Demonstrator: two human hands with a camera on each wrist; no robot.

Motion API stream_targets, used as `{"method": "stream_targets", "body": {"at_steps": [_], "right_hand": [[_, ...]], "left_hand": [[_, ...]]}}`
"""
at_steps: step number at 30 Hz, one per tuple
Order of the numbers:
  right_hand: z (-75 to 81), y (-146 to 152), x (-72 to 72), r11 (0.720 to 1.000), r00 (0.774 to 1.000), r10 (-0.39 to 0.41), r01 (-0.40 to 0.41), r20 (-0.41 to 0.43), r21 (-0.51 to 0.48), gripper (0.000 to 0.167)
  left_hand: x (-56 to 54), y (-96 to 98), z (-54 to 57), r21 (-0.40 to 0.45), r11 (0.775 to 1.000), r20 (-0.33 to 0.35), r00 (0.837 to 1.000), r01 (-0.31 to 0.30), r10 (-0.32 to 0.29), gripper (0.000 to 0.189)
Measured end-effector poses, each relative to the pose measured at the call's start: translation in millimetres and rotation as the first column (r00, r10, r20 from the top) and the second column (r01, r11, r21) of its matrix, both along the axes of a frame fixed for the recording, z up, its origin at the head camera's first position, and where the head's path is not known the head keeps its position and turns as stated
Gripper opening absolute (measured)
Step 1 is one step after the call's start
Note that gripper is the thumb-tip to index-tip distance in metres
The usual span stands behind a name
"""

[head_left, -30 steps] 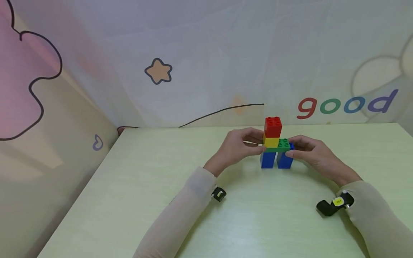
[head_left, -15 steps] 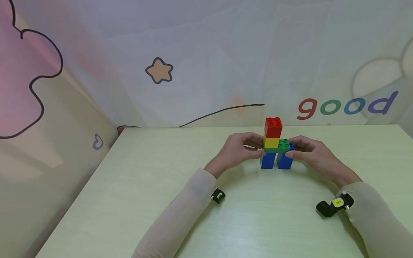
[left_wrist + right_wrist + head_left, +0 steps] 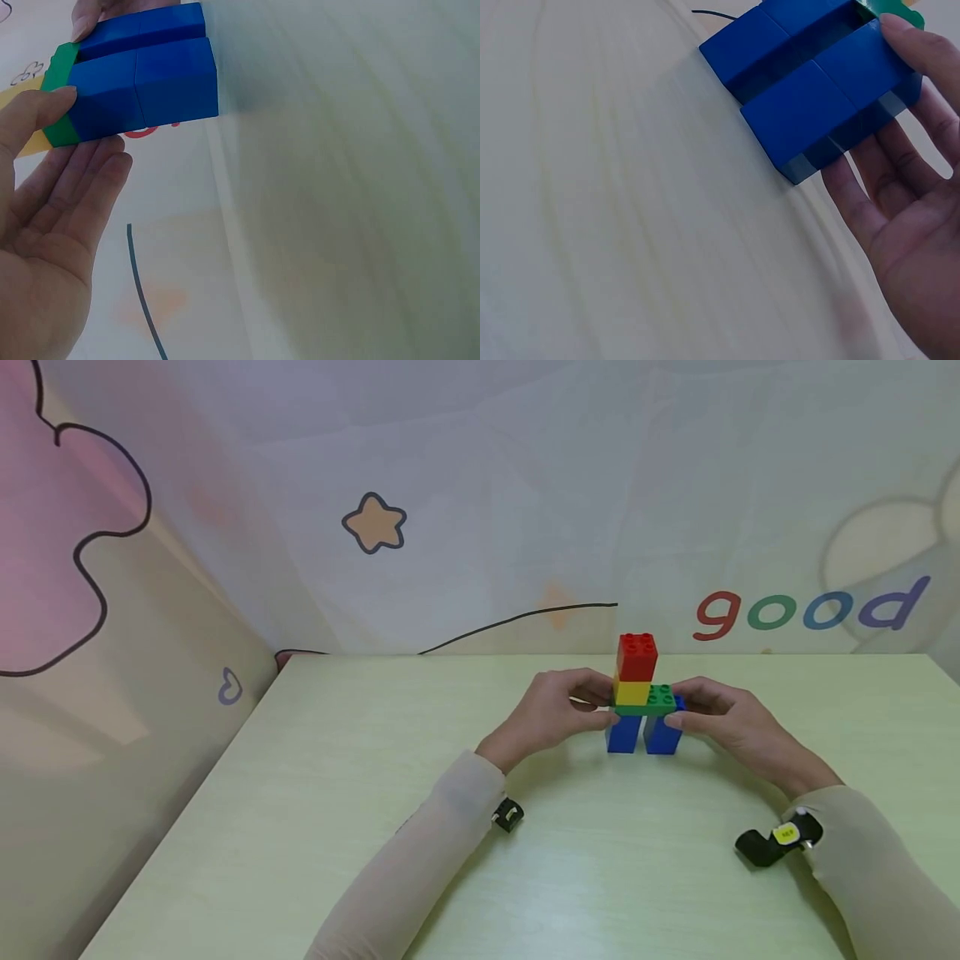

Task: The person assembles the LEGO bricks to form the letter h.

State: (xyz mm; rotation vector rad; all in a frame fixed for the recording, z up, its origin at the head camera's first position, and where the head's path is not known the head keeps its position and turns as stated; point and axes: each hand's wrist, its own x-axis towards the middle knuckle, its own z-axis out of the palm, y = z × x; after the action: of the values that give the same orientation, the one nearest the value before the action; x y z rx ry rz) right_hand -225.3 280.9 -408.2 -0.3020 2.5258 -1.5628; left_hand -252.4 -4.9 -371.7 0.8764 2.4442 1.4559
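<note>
A small toy brick structure stands upright on the table in the head view. Two blue brick columns, left (image 3: 622, 735) and right (image 3: 662, 737), carry a flat green brick (image 3: 660, 697). On the green brick's left end sit a yellow brick (image 3: 632, 693) and, above it, a red part (image 3: 637, 658) with studs on top. My left hand (image 3: 551, 714) holds the structure's left side, its thumb on the green brick's edge (image 3: 61, 112). From the right, my right hand (image 3: 922, 187) pinches the upper part of the right blue column, thumb in front and fingers behind.
The pale table (image 3: 337, 810) stretches left and forward of the structure. A printed backdrop (image 3: 480, 510) with a star and the word "good" rises close behind the bricks. Black wrist devices (image 3: 776, 837) sit at both sleeves.
Compared with a second ago, the left hand's upper fingers sit slightly lower beside the yellow brick. The structure and the right hand stay in place; the head view shifts a little.
</note>
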Motion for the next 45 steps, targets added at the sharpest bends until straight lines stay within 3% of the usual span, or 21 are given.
{"method": "stream_targets", "body": {"at_steps": [9, 20, 29, 37, 45], "right_hand": [[3.8, -11.4, -2.2, 1.0, 1.0, 0.004, -0.004, -0.003, 0.01, 0.057], [7.6, -30.1, -2.2, 0.999, 1.0, 0.007, -0.008, -0.007, -0.045, 0.074], [8.6, -43.6, 2.4, 0.998, 0.997, 0.002, -0.007, -0.082, -0.066, 0.067], [6.0, -53.3, 3.3, 0.997, 0.995, -0.055, 0.05, -0.082, -0.056, 0.061], [2.7, -57.0, 3.2, 0.997, 0.997, -0.066, 0.064, -0.043, -0.038, 0.064]], "left_hand": [[-5.5, -10.5, -2.9, 0.009, 1.0, -0.007, 1.0, -0.01, 0.011, 0.039], [-11.3, -29.6, -6.2, 0.019, 0.998, -0.007, 0.998, -0.067, 0.067, 0.038], [-11.2, -37.9, -5.4, -0.021, 0.995, -0.006, 0.995, -0.1, 0.099, 0.043], [-13.4, -40.2, -5.0, -0.046, 0.99, -0.021, 0.991, -0.134, 0.133, 0.045], [-15.7, -41.4, -5.9, -0.051, 0.988, 0.076, 0.986, -0.145, 0.149, 0.051]]}}
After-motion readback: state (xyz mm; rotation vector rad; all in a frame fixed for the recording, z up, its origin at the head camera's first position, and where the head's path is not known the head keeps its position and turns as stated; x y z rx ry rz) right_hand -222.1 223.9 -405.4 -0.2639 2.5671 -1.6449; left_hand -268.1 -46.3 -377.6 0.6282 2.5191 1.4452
